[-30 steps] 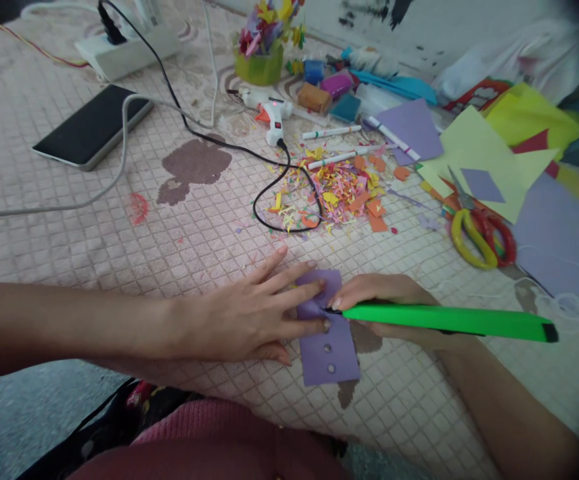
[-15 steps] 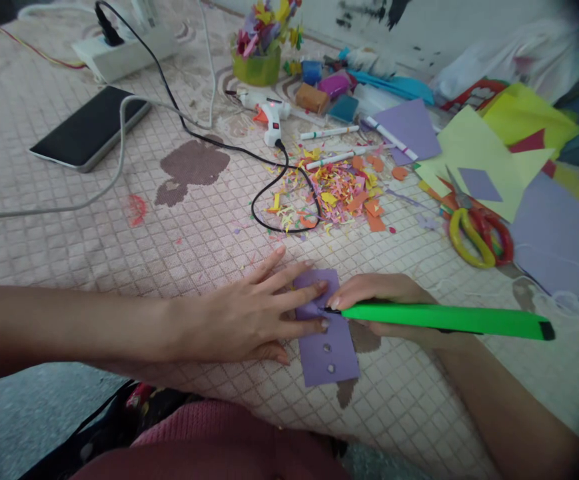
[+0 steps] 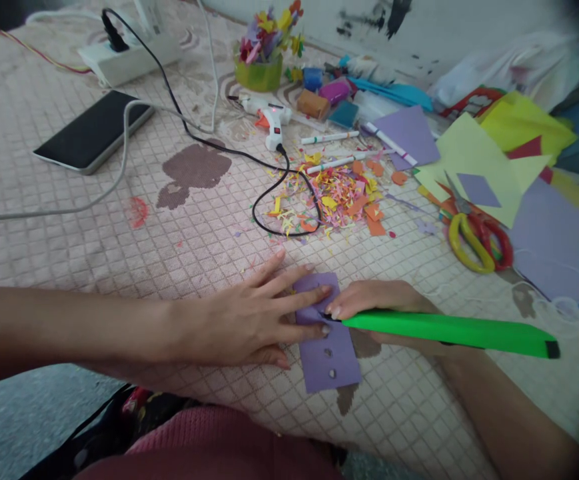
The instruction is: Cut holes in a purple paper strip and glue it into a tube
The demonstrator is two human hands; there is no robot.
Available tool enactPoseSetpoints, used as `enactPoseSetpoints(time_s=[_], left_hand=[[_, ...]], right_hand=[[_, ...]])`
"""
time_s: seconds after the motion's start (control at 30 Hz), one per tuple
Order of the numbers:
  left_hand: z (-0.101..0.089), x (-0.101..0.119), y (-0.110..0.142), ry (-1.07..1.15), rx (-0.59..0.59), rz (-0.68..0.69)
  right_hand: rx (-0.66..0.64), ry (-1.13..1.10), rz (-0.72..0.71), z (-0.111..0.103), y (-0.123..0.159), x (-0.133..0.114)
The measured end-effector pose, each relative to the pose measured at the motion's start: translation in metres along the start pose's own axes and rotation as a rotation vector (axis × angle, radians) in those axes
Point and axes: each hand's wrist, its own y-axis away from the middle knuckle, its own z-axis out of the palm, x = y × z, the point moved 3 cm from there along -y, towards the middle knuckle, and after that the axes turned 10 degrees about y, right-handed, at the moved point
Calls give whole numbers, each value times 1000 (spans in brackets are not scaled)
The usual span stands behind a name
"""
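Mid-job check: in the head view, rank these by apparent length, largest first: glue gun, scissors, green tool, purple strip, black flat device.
1. Green tool
2. Black flat device
3. Purple strip and scissors: too alike to rank
4. Glue gun

Nearness to the camera may enlarge the green tool and purple strip.

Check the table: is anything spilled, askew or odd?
Yes: paper scraps lie strewn beyond the purple strip, some inside a loop of black cord, like uncleared litter. Left of them, a red smudge marks the pale tablecloth, possibly a stain.
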Motion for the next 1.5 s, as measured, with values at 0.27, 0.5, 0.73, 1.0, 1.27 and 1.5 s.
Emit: enactPoseSetpoints(time_s=[0.27, 0.5, 0.73, 1.0, 1.27, 1.5], left_hand=[[2, 0, 1, -15, 11, 7], [-1, 3, -1, -64, 39, 6], [3, 0, 0, -7, -6, 6], [0, 0, 0, 34, 1, -1], [0, 3, 0, 0, -19, -17], [-1, 7, -1, -19, 8, -22]], right_hand=[[-27, -25, 11, -1, 0, 1], [-23, -34, 37, 0, 1, 1], [-13, -53, 48, 0, 0, -2], [-29, -42, 39, -1, 2, 2], [-33, -35, 56, -2, 4, 3], [-19, -29, 69, -1, 5, 4]])
